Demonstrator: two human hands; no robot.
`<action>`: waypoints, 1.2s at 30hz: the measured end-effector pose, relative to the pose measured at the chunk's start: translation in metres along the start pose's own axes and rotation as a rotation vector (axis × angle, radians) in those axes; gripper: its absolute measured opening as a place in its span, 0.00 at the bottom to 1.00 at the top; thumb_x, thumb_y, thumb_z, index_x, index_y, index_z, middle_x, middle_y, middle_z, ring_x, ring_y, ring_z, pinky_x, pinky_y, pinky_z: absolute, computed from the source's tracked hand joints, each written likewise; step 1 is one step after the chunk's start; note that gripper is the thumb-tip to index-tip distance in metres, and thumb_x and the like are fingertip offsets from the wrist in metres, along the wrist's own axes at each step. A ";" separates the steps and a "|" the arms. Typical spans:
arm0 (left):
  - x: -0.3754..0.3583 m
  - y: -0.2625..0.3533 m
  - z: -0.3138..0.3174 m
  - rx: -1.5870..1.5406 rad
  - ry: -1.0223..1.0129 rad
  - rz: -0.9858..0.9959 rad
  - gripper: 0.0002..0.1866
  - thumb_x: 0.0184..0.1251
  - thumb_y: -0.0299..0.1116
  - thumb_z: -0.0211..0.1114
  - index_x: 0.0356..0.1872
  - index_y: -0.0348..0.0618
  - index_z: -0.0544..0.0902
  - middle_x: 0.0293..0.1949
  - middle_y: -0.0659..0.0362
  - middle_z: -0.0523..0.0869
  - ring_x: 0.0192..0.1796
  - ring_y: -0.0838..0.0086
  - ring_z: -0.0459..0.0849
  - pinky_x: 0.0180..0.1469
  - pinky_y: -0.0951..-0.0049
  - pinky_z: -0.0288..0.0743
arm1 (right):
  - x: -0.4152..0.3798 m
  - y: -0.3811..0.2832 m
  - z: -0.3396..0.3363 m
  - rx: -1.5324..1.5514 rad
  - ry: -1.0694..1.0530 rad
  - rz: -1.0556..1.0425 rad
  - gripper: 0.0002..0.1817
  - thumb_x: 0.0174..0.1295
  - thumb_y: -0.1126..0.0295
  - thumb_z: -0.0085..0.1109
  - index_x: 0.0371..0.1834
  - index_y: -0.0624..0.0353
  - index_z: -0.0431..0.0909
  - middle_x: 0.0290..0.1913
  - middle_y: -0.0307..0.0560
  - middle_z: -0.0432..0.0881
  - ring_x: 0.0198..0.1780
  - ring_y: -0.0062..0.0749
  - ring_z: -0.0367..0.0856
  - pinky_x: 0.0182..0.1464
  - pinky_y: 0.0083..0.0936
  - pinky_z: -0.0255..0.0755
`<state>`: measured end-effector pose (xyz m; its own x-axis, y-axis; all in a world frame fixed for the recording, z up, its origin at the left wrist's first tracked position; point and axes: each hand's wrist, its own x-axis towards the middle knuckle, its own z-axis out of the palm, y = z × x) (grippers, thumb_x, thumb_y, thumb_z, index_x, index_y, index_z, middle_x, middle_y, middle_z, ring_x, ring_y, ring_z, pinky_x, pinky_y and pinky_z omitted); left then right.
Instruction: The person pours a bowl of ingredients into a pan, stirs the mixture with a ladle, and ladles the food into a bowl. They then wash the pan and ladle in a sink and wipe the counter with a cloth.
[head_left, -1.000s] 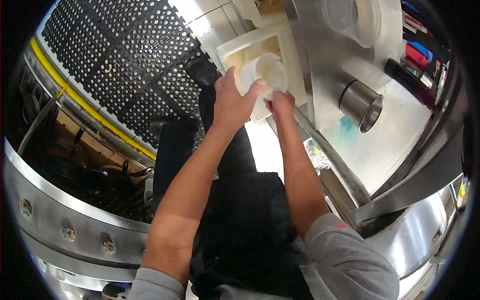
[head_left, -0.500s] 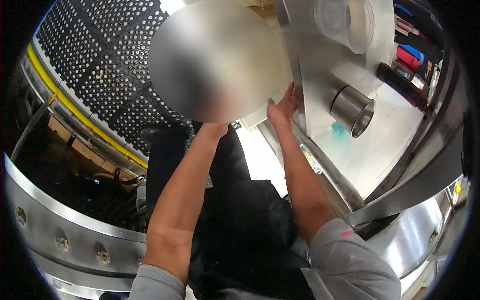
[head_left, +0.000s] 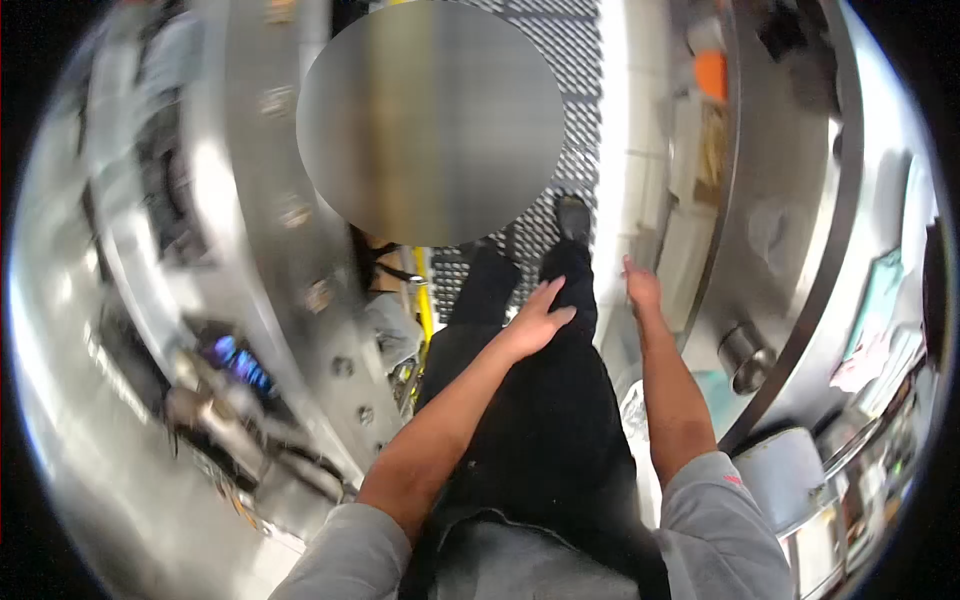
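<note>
Left grip [head_left: 538, 325] spread above black clothing [head_left: 540, 430], right grip [head_left: 643, 288] blurred, cannot tell how wide, near counter [head_left: 768, 235]

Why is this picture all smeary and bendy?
In the head view, the metal counter curves and the corners are black, probably a very wide lens; the metal panel on the left is smeared, maybe by movement; a round blurry patch covers the upper middle; the left hand and right hand look clearer.

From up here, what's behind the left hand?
Behind the left hand is black clothing, with a black floor mat full of holes showing farther off. Whatever lies directly behind the palm and fingers is covered, so I can't see it.
</note>
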<state>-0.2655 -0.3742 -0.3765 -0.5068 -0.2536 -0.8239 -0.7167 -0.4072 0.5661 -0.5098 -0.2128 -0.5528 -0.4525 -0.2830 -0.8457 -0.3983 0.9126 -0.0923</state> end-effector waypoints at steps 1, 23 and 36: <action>-0.040 0.000 -0.016 0.045 0.033 -0.007 0.41 0.75 0.52 0.63 0.82 0.41 0.64 0.82 0.34 0.59 0.86 0.47 0.54 0.84 0.57 0.52 | 0.001 -0.023 0.005 -0.076 -0.032 -0.214 0.30 0.72 0.41 0.57 0.50 0.60 0.89 0.53 0.70 0.87 0.59 0.61 0.84 0.63 0.44 0.75; -0.327 -0.261 0.305 -1.375 1.068 -0.679 0.25 0.74 0.48 0.63 0.62 0.41 0.82 0.46 0.53 0.86 0.39 0.65 0.83 0.32 0.55 0.77 | -0.405 -0.540 -0.249 0.029 -0.146 -1.686 0.21 0.76 0.57 0.60 0.58 0.65 0.84 0.45 0.44 0.89 0.44 0.28 0.84 0.51 0.26 0.77; -0.357 -0.185 0.029 -1.233 1.228 0.116 0.26 0.77 0.49 0.64 0.71 0.52 0.79 0.62 0.65 0.85 0.58 0.73 0.83 0.59 0.61 0.75 | -0.575 -0.539 -0.230 -0.613 -0.201 -1.672 0.31 0.68 0.58 0.70 0.73 0.55 0.77 0.57 0.56 0.87 0.49 0.34 0.86 0.54 0.36 0.81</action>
<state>0.0346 -0.1829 -0.1863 0.5200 -0.5512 -0.6525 0.3431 -0.5648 0.7506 -0.2183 -0.6099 0.1046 0.7765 -0.6190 -0.1176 -0.5163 -0.5181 -0.6819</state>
